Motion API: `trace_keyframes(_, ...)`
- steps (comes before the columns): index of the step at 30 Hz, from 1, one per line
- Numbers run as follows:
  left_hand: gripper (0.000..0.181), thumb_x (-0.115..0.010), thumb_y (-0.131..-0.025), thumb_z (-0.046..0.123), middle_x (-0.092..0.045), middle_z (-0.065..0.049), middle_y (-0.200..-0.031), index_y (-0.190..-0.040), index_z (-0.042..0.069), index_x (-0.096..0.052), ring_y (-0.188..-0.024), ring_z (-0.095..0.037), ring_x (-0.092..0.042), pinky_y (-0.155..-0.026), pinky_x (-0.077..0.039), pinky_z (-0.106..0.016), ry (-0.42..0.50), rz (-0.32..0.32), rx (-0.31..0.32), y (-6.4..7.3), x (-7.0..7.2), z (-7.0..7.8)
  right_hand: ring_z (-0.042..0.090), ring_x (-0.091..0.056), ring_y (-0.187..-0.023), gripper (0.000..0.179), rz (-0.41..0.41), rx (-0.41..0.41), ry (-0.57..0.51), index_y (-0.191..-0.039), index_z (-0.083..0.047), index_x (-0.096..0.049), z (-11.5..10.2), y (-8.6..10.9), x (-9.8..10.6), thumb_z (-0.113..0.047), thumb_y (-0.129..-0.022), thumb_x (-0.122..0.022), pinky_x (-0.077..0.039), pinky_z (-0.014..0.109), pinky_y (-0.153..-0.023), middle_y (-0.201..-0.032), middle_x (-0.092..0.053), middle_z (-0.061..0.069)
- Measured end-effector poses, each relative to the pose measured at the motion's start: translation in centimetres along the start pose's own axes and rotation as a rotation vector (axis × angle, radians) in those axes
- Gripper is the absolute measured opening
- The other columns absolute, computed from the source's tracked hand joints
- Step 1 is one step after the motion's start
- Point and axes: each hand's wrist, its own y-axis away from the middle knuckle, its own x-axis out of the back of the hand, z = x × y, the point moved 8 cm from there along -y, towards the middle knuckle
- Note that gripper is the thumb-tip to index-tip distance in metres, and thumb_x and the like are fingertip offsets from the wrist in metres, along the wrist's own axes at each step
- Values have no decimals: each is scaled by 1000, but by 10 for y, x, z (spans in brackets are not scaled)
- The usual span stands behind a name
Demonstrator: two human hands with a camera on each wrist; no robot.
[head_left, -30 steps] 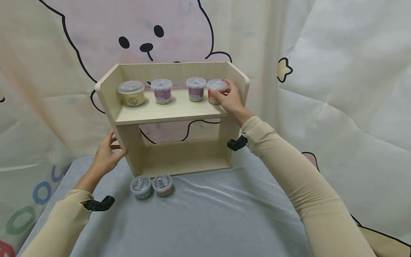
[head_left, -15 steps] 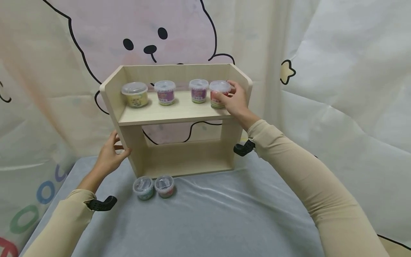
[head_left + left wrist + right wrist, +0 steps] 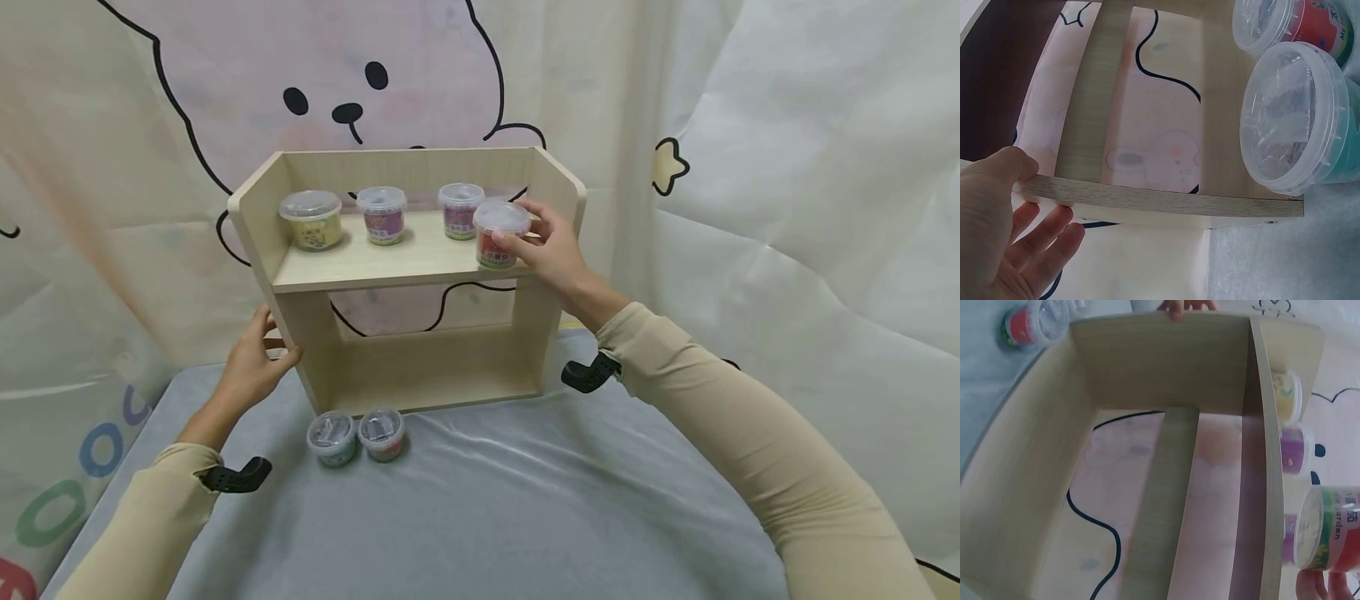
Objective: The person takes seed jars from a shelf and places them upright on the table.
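Observation:
My right hand holds a small plastic tub with a red label and clear lid, near the front edge of the upper board. In the right wrist view that tub stands out past the board, fingertips at its base. My left hand grips the left side panel of a small wooden shelf, thumb on the front edge and fingers behind, as the left wrist view shows. On the upper board stand a yellow tub and two purple tubs, one left of centre and one further right.
A teal tub and a red tub sit side by side on the grey cloth-covered table, in front of the shelf's lower left corner. A printed curtain hangs behind the shelf.
My right hand has drawn the red-labelled tub forward, from beside the right purple tub to the upper board's front edge. The left hand keeps its grip on the side panel.

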Motion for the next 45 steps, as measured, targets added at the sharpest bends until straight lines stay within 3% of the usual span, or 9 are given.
trace_keyframes(6,81,-64,-95,8,-42,-37,-149,-161,15,-18,-112,-56,-62,-81,-59,-63,1,7,-6,-5,0,2,18,-59,-109,63,-52,13,-25,-151,-11,-41,-2,11,-7,-14,-94,-68,-52,22,-90,-133,-55,11)
trace_keyframes(13,79,-64,-94,4,-43,-37,-148,-160,14,-21,-110,-56,-63,-82,-58,-65,8,20,-19,-8,0,2,22,-60,-118,66,-125,31,-9,-153,-12,-39,0,23,-18,-13,-94,-67,-51,26,-98,-145,-53,15)
trace_keyframes(23,80,-64,-95,6,-43,-36,-149,-161,16,-19,-112,-55,-62,-84,-58,-65,9,16,3,-6,0,2,21,-60,-117,66,-243,105,-80,-151,-6,-42,-1,39,-43,-2,-90,-67,-52,23,-94,-143,-54,18)
trace_keyframes(37,82,-63,-95,5,-41,-35,-152,-162,17,-18,-113,-55,-62,-84,-58,-64,4,23,9,-4,3,-1,18,-62,-115,64,-298,79,-76,-147,0,-43,29,55,-67,5,-88,-68,-52,18,-96,-141,-55,22)
trace_keyframes(45,81,-64,-94,5,-42,-36,-150,-161,16,-20,-111,-55,-63,-82,-58,-64,12,29,2,1,0,-3,17,-62,-116,64,-325,45,-100,-145,2,-43,60,69,-79,9,-87,-69,-53,19,-95,-142,-53,25)
